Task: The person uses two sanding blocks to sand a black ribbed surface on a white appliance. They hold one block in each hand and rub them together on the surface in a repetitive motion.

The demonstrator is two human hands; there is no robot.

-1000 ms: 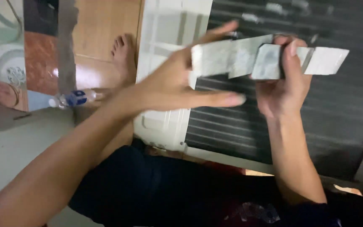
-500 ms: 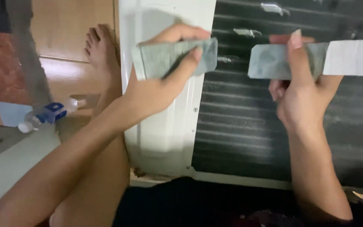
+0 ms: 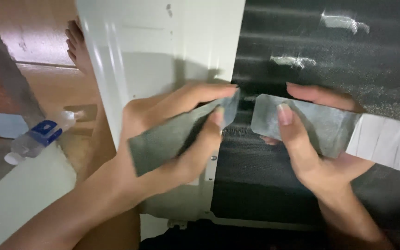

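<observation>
Wooden flooring [image 3: 47, 88] fills the far left of your view, warm brown and glossy, with your bare foot [image 3: 77, 46] resting on it at the far edge. Nearer on the left, a clear plastic bottle [image 3: 40, 136] with a blue label and white cap lies on its side, just beside a pale grey surface [image 3: 24, 194] in the near left corner. Moving right, a white metal panel [image 3: 158, 51] stands upright in front of you, and directly to its right is a dark finned coil [image 3: 329, 51] with fine horizontal ridges and a few bright patches.

Your left hand [image 3: 172, 139] is closed around a grey foil tape piece [image 3: 172, 134], thumb pressed on its near face and fingers curled behind, holding it slanted up toward the right. The tip of this piece sits just in front of the seam where white panel meets dark coil.

Your right hand [image 3: 311, 148] grips a silver foil tape strip [image 3: 311, 122], thumb on the front and fingers wrapped behind. It lies nearly level in front of the coil, its left end just apart from the left piece. At the far right the strip turns to white backing paper [image 3: 387, 143], running out of view
</observation>
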